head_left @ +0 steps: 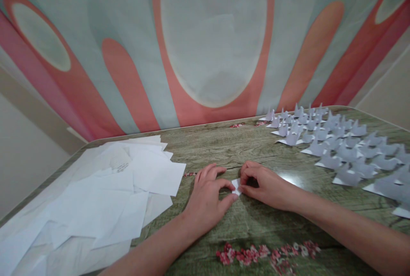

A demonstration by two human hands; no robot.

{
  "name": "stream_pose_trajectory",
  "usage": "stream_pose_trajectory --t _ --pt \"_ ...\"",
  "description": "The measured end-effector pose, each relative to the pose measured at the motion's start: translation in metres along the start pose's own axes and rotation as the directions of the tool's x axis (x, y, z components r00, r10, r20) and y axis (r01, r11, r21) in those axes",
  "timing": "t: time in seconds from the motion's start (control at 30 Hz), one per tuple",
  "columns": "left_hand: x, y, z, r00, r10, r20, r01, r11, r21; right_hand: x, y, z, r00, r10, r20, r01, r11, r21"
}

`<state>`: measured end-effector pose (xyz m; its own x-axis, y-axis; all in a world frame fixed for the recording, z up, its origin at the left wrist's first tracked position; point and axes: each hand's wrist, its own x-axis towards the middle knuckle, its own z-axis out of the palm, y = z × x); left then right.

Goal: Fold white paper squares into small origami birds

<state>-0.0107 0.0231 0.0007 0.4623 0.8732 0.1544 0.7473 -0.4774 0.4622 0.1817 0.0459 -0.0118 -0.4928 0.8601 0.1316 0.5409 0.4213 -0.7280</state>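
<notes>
A small folded piece of white paper (236, 185) lies between my two hands over the middle of the table. My left hand (209, 197) pinches its left side between thumb and forefinger, the other fingers resting toward the tabletop. From the right, my right hand (261, 184) grips the paper's other edge with closed fingertips. Part of the paper is hidden behind the fingers, so its exact folds cannot be made out.
Loose white sheets (96, 199) are heaped on the left of the wood-grain table (205, 148). Several rows of folded paper birds (347, 154) stand on the right. A patterned wall covering (211, 45) rises behind the table's far edge.
</notes>
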Motion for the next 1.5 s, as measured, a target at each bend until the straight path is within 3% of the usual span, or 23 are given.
stream_pose_trajectory --t 0.17,0.43,0.73,1.17,1.5 --pt "-0.001 0.003 -0.002 0.998 0.051 -0.025 -0.051 0.998 0.028 -0.001 0.001 0.001 0.999 0.026 -0.038 -0.027 0.999 -0.032" --pt "-0.006 0.014 0.0 0.958 0.283 0.053 -0.288 0.943 0.169 -0.001 0.001 0.002 1.0 -0.012 -0.009 0.012 1.0 0.005" --pt "-0.011 0.023 -0.003 0.946 0.27 0.181 -0.316 0.895 0.314 -0.005 0.001 0.002 1.0 0.005 -0.025 -0.004 1.0 0.029" --pt "-0.014 0.025 -0.005 0.947 0.242 0.211 -0.302 0.894 0.331 -0.002 0.01 0.0 0.987 0.139 -0.086 -0.156 0.96 -0.232" --pt "-0.013 0.023 -0.019 0.94 0.235 0.246 -0.306 0.901 0.307 0.001 0.016 -0.004 0.989 0.107 -0.102 -0.123 0.979 -0.165"
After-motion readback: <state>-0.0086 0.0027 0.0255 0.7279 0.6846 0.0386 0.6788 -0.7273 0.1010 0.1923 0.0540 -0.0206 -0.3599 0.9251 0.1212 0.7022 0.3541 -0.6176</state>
